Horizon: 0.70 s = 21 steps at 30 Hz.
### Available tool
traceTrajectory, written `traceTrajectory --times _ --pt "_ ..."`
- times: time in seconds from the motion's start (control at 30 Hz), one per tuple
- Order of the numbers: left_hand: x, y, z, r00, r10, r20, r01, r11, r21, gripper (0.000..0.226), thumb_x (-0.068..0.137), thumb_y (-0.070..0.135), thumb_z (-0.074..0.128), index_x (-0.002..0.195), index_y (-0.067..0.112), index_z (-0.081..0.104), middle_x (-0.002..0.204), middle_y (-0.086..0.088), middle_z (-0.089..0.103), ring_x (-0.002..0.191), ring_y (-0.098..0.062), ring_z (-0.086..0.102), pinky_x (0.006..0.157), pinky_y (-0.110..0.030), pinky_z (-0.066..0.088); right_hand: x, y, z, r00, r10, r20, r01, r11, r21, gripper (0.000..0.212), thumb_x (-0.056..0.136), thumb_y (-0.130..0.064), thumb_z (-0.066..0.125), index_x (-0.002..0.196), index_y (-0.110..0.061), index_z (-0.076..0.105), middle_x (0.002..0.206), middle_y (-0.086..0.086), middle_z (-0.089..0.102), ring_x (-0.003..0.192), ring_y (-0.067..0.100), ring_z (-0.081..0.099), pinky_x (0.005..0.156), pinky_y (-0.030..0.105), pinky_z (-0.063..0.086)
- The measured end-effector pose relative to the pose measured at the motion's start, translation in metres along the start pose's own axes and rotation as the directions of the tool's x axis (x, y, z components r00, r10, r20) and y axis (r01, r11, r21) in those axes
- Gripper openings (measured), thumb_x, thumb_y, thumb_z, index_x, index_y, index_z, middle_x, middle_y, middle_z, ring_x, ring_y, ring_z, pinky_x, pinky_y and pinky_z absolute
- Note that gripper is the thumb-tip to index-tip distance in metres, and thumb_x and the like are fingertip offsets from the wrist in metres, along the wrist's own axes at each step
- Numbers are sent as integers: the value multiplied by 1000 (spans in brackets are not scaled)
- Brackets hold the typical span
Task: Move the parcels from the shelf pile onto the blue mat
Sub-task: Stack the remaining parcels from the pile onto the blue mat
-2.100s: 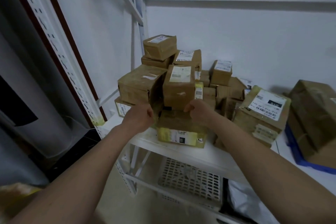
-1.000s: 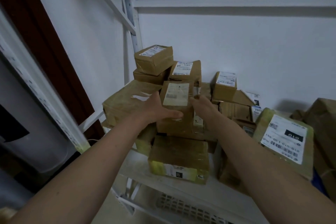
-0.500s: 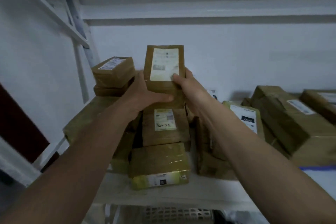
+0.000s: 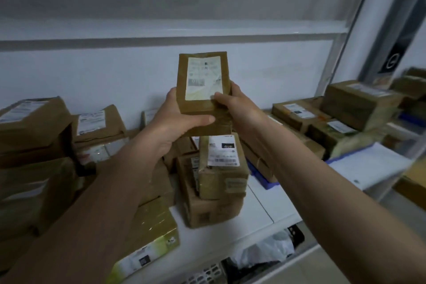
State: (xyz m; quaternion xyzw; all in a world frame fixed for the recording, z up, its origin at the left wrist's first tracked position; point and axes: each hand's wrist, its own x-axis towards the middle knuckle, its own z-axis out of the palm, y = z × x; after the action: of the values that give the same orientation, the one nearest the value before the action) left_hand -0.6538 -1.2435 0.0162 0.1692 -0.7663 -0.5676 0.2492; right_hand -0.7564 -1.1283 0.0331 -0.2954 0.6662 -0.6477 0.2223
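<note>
**Q:** What can't you make out from your feed?

**A:** I can't read the print on the white label of the held parcel (image 4: pixel 203 90); it is blurred. The blue mat (image 4: pixel 265 182) shows only as a strip at centre right, mostly covered by brown parcels (image 4: pixel 299 115). The right edge of the frame is smeared, and the pile (image 4: pixel 34 145) at left is cut off.

**Q:** And the grip?

**A:** I see both hands grasping that parcel upright at frame centre, above the shelf: the left hand (image 4: pixel 175 120) curls around its lower left with the thumb across the front, and the right hand (image 4: pixel 232 106) pinches its right edge.

**Q:** The surroundings?

**A:** I see a white shelf (image 4: pixel 260 210) against a pale wall, dimly lit. A labelled box (image 4: pixel 221 166) stands below the hands. A white upright post (image 4: pixel 341 37) rises at upper right.
</note>
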Motion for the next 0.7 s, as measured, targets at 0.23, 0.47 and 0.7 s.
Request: traceTrajectory --times 0.23,0.47,0.7 --pt "36 16 80 999 -43 7 42 996 76 109 32 48 90 128 34 41 124 2 55 110 -16 58 92 -36 53 8 10 -86 993 67 -101 -59 995 76 50 97 -25 47 142 -16 25 125 9 57 107 26 61 94 46 52" --pt "86 40 190 995 -71 66 56 976 211 98 50 47 90 133 25 42 123 6 56 110 -13 56 91 -29 51 25 26 -205 973 141 -184 -113 982 154 45 96 -30 42 136 -18 28 120 13 56 104 29 61 87 49 55" --pt "145 56 279 986 -167 23 138 874 466 126 37 74 80 139 17 35 127 -4 50 117 -21 52 94 -37 50 45 44 -274 977 145 -158 -96 955 281 51 91 -30 39 139 -13 30 126 16 56 107 28 60 73 37 57"
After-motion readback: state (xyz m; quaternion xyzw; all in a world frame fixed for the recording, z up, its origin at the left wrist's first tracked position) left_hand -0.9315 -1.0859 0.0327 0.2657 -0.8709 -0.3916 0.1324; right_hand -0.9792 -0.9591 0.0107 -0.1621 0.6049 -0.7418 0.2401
